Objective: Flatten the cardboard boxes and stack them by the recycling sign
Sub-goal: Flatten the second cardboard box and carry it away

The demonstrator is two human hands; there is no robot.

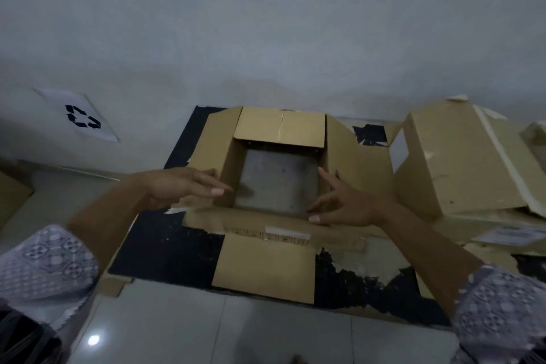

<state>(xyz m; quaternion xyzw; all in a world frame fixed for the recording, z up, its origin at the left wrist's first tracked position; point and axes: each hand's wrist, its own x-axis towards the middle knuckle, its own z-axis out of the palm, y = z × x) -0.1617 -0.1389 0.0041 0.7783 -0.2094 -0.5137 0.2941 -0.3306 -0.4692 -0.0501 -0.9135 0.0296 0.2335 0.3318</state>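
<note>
An open brown cardboard box (266, 269) stands on the floor in front of me, all flaps spread outward, and the grey floor shows through its open bottom. It rests on a black-printed flattened cardboard sheet (165, 248). My left hand (183, 186) hovers over the box's left wall with its fingers apart, holding nothing. My right hand (345, 201) is spread at the near right corner, fingertips at the box's near edge. A white recycling sign (81, 115) hangs on the wall to the left.
Another brown taped box (464, 156) lies tilted to the right, on more cardboard with a white label (514, 235). A piece of cardboard (11, 195) shows at the far left edge. Grey tiled floor (206, 334) lies in front, a pale wall behind.
</note>
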